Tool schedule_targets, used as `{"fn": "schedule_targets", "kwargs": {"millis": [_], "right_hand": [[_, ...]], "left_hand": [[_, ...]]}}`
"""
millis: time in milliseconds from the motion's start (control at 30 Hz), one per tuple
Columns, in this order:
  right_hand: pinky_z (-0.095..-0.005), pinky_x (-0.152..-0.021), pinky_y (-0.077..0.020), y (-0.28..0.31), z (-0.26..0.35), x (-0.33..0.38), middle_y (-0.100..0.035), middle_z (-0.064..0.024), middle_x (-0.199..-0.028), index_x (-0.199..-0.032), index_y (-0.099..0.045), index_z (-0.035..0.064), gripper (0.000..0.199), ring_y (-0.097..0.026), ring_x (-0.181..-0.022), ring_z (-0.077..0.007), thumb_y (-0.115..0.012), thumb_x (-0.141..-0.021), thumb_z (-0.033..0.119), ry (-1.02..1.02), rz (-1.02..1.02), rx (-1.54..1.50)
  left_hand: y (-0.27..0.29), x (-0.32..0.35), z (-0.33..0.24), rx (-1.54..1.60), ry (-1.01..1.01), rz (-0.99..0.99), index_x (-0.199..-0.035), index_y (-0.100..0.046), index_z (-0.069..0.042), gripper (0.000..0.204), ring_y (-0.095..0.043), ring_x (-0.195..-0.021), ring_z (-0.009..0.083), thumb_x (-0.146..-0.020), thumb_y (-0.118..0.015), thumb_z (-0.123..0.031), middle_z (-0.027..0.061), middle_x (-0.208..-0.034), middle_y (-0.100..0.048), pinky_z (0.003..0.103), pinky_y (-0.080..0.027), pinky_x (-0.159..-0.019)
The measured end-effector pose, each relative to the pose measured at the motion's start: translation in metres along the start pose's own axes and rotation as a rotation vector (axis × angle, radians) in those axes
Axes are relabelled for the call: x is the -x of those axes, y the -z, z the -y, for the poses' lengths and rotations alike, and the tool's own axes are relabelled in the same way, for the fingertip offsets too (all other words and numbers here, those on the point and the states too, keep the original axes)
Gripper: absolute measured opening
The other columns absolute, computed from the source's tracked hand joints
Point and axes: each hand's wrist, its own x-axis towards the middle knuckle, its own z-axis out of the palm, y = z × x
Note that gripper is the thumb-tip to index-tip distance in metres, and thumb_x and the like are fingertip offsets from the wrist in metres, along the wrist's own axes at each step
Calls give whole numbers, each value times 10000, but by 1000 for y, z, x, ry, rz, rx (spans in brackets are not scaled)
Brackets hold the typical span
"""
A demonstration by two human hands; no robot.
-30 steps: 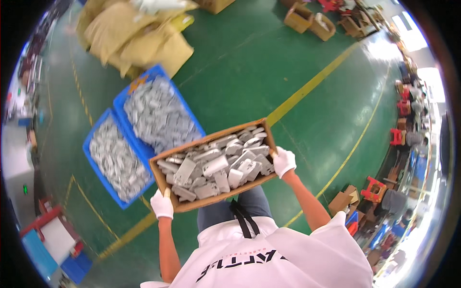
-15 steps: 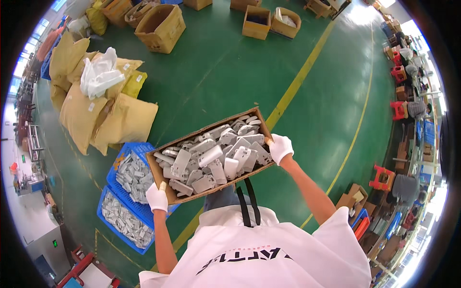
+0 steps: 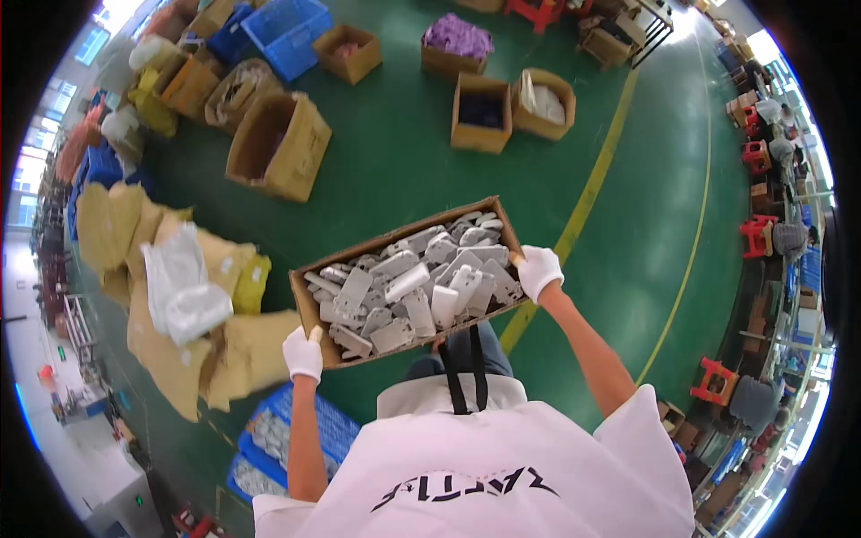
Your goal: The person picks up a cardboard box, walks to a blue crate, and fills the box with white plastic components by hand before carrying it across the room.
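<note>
A long open cardboard box (image 3: 395, 240) is held up in front of me, tilted so its right end is farther away. Many grey and white plastic casings (image 3: 408, 280) lie heaped loosely inside it. My left hand (image 3: 303, 353), in a white fingerless-looking glove with the thumb showing, grips the near left corner. My right hand (image 3: 540, 272), gloved the same way, is closed on the right end wall. Both thumbs rest over the rim; the other fingers are hidden behind the cardboard.
Blue crates (image 3: 336, 430) of small grey parts stand low at my left. Stacked tan sacks (image 3: 170, 341) with white plastic bags (image 3: 184, 287) lie beyond them. Cardboard boxes (image 3: 285, 148) stand farther off on the green floor. Red stools (image 3: 715, 383) and cluttered benches line the right.
The held box stays in both hands while the view has moved forward over the floor. The blue crates and sacks now sit lower, and more far boxes show.
</note>
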Motion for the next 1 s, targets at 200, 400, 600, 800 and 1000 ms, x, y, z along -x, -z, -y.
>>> {"fn": "schedule_targets", "kwargs": {"millis": [200, 400, 600, 800, 1000], "right_hand": [[-492, -715, -482, 22, 40, -265, -644, -212, -802, -753, -651, 45, 323, -618, -796, -406, -513, -859, 317, 88, 45, -28], [-484, -696, -482, 104, 136, -615, -632, -223, -785, -766, -648, 23, 332, -619, -791, -405, -553, -861, 326, 103, -19, -88], [-476, -715, -478, 175, 203, -886, -638, -216, -793, -790, -642, 30, 333, -620, -810, -402, -570, -868, 346, 20, -109, -95], [-466, -723, -491, 215, 262, -1145, -643, -219, -799, -784, -665, 14, 340, -630, -819, -394, -576, -861, 333, -42, -172, -67], [-464, -735, -514, 238, 266, -1395, -651, -223, -811, -800, -693, 26, 332, -644, -798, -391, -522, -842, 307, -49, -213, -162]], "left_hand": [[8, -240, -80, -161, -59, -15, -769, -616, 22, 311, -581, -736, 427, -815, -642, -285, 240, -772, -610, 495, -418, -636], [81, -572, -220, 104, -25, -44, -874, -644, 40, 221, -607, -609, 292, -822, -636, -175, 203, -703, -635, 403, -449, -597], [103, -870, -338, 47, -101, -111, -852, -641, 30, 216, -586, -685, 423, -804, -664, -179, 251, -743, -610, 453, -443, -623], [127, -1183, -423, 54, -324, -43, -798, -624, 39, 241, -572, -652, 410, -785, -677, -195, 250, -719, -593, 446, -424, -598], [141, -1436, -570, 71, -334, 24, -830, -643, 39, 214, -546, -558, 228, -785, -667, -169, 188, -631, -588, 408, -416, -550]]}}
